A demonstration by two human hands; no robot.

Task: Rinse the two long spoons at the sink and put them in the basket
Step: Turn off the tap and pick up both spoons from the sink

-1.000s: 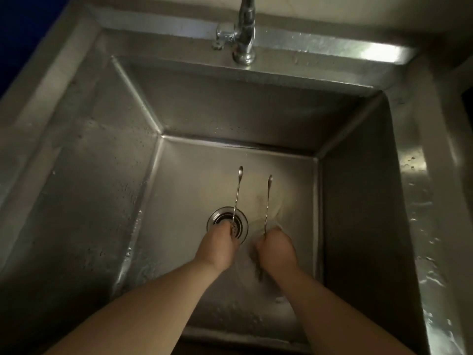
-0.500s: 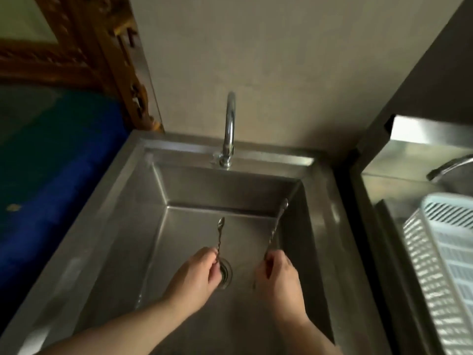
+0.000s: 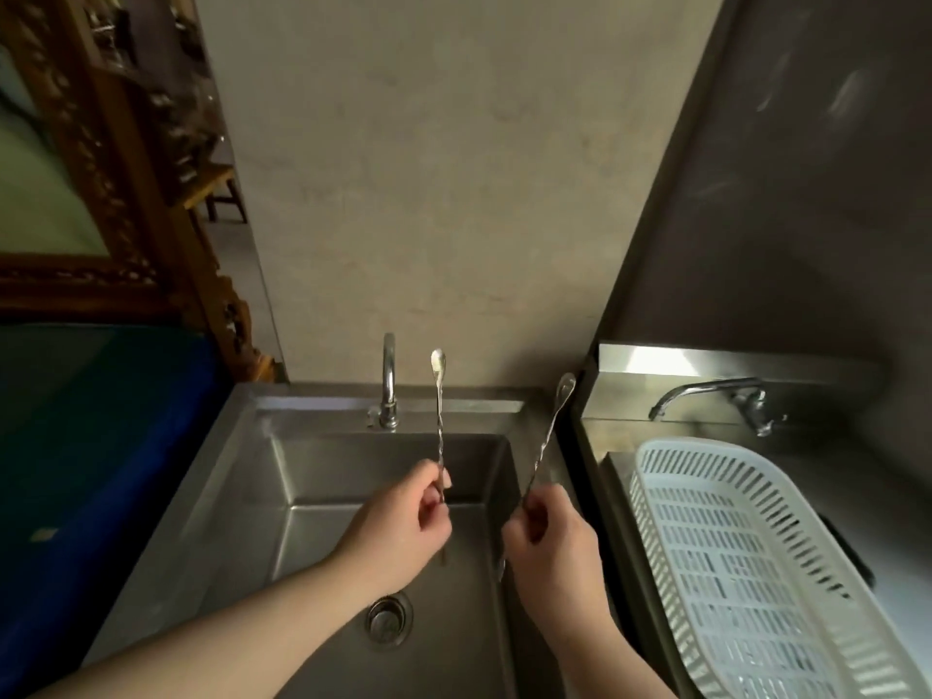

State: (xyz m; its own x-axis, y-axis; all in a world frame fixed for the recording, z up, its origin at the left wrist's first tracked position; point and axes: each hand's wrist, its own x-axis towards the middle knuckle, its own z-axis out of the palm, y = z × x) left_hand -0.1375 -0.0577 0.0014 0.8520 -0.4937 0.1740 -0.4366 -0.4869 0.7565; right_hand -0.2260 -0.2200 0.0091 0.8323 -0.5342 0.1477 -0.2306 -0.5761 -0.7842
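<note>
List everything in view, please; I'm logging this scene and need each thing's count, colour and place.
long spoons: 2, silver, held bowl-up above the sink, one left, one right
sink: 1, steel, centre
drain: 1, metal, sink floor
tap: 1, chrome, sink's back rim
second tap: 1, chrome, right counter
basket: 1, white slotted plastic, right of sink
carved frame: 1, brown wood, upper left
blue surface: 1, left
left hand: gripping the left spoon
right hand: gripping the right spoon

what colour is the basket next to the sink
White, with slotted plastic walls and floor. The basket shows clearly in the head view, right of the sink.
</note>
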